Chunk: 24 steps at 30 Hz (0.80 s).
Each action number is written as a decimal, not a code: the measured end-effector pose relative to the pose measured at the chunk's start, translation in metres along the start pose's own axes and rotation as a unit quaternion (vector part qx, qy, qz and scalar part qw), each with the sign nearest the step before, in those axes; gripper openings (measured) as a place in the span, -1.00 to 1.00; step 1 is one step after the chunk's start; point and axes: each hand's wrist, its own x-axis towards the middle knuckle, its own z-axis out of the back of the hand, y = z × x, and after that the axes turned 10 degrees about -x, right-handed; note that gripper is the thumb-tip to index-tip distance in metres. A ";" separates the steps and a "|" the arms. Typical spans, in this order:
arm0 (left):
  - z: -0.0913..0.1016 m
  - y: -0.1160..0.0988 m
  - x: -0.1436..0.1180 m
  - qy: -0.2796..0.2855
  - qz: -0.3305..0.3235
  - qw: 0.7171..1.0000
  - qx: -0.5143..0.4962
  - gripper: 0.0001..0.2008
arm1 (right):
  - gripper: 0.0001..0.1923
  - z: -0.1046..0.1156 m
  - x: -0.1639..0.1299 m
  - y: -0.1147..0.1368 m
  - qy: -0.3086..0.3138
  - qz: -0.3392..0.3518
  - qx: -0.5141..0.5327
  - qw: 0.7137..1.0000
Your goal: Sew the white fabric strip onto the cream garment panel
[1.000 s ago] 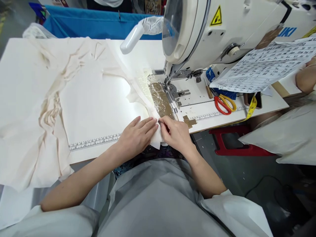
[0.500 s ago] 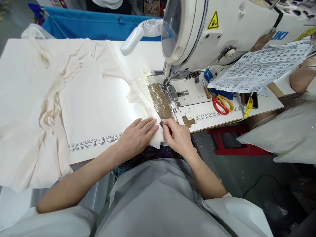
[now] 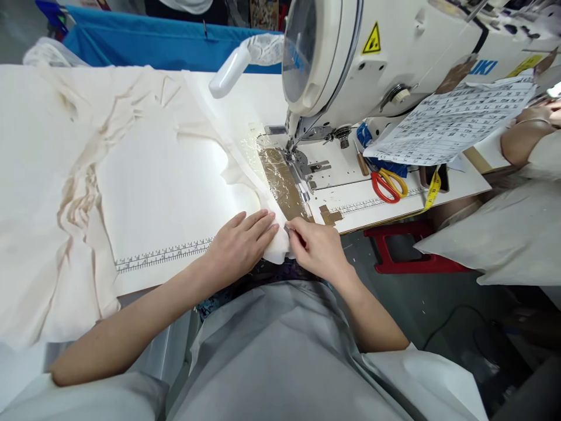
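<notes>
My left hand (image 3: 243, 242) lies flat, fingers stretched, on a strip of cream fabric (image 3: 275, 252) at the front edge of the table. Right beside it, my right hand (image 3: 318, 245) is closed in a pinch at the fabric's edge. A small dark, shiny piece (image 3: 287, 228) shows at its fingertips, too small to name. The fabric runs from under my left hand back along the table, with its crumpled part (image 3: 83, 204) spread at the left. Beyond my hands stands the sewing machine (image 3: 372, 70), its needle area apart from both hands.
Scissors (image 3: 388, 186), a yellow tape measure (image 3: 433, 190) and a wooden-handled tool (image 3: 362, 162) lie right of the needle. A written sheet (image 3: 456, 123) hangs from the machine. A blue cloth bin (image 3: 144, 41) is behind the table; a red stool (image 3: 379, 248) and another person's arm (image 3: 521, 140) are at right.
The view has shifted slightly, so the table and machine sit a little further left. My right hand's pinch has dipped slightly at the fabric edge; my left hand stays flat.
</notes>
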 end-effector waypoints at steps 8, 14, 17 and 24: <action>0.015 0.006 -0.010 0.016 0.057 0.997 0.056 -0.60 | -0.77 -0.001 -0.003 0.002 -0.109 -0.068 0.128 0.983; 0.018 0.021 -0.023 0.024 0.063 0.998 0.009 -0.58 | -0.77 -0.023 0.006 0.030 -0.153 0.017 0.141 0.978; 0.018 0.021 -0.025 0.030 0.060 0.998 0.000 -0.58 | -0.77 -0.031 0.008 0.029 -0.177 0.030 0.104 0.978; 0.011 0.008 -0.024 -0.009 0.077 0.997 0.005 -0.60 | -0.76 -0.029 0.021 0.022 -0.128 0.034 0.050 0.990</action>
